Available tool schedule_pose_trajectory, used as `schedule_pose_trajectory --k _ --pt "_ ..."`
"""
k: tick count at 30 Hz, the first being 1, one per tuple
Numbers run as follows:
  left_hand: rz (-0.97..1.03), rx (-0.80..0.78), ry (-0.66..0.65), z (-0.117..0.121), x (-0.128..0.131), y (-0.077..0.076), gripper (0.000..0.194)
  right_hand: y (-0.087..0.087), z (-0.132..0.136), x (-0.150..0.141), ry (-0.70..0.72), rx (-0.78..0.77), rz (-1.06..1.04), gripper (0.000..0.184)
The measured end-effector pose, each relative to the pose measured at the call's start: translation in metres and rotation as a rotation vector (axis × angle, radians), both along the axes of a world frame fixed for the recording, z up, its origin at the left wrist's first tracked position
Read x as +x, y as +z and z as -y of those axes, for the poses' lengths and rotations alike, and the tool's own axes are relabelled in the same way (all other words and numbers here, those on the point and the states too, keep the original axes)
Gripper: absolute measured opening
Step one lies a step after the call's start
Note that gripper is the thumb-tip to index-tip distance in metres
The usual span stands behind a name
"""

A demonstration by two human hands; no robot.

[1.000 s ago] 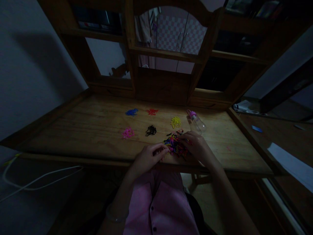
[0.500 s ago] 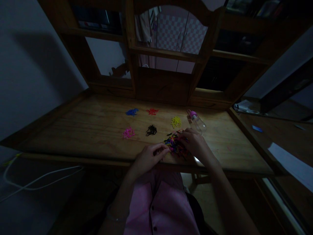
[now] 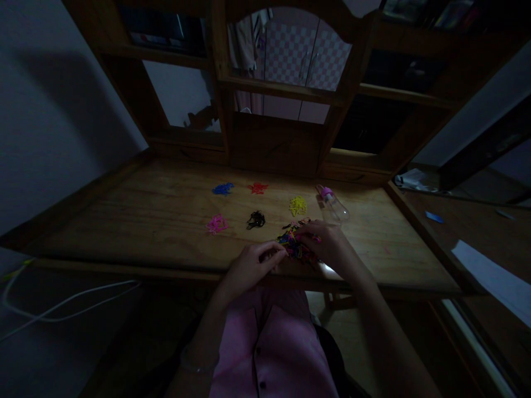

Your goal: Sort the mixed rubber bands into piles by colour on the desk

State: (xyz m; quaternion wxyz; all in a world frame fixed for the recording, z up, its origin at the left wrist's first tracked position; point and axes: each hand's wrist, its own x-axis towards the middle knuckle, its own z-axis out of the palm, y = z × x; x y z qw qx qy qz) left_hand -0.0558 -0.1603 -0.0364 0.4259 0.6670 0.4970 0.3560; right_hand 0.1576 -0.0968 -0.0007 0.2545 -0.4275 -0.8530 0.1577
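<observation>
A mixed heap of small coloured rubber bands (image 3: 286, 237) lies near the front edge of the wooden desk. My right hand (image 3: 329, 242) reaches into it from the right, fingers bent together among the bands; what they grip is hidden. At the heap's left side, my left hand (image 3: 254, 266) has thumb and forefinger pinched, and anything between them is too small to make out. Beyond the hands sit single-colour piles: yellow bands (image 3: 297, 205), black bands (image 3: 256, 220), pink bands (image 3: 216, 224), red bands (image 3: 258, 188) and blue bands (image 3: 223, 189).
A clear bottle with a pink top (image 3: 338, 209) lies on the desk (image 3: 145, 221), right of the yellow pile. Wooden shelving (image 3: 276, 143) rises along the back. White paper (image 3: 493, 279) rests on a surface at the right, and a white cable (image 3: 74, 301) hangs at the left.
My right hand has shifted slightly within the mixed heap, its fingers now lower over the bands. The left hand keeps its pinch in nearly the same place.
</observation>
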Motion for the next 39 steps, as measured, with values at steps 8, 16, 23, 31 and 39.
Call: schedule_pose_trajectory --k 8,16,23,31,39 --pt "0.014 0.003 0.007 0.001 0.001 0.002 0.034 -0.004 0.002 -0.014 -0.073 0.006 0.159 0.011" --pt "0.01 0.025 0.004 0.001 0.001 0.004 0.034 -0.004 0.004 -0.024 -0.18 0.031 0.329 0.011" --pt "0.001 0.014 0.025 0.001 0.002 0.002 0.036 -0.009 0.003 -0.023 -0.166 -0.004 0.294 0.008" --pt "-0.004 0.009 0.01 0.001 0.0 0.001 0.033 -0.009 0.001 -0.015 -0.146 -0.078 0.074 0.009" --pt "-0.001 0.005 0.016 0.001 0.001 0.001 0.036 -0.003 -0.001 -0.004 -0.127 -0.111 -0.102 0.011"
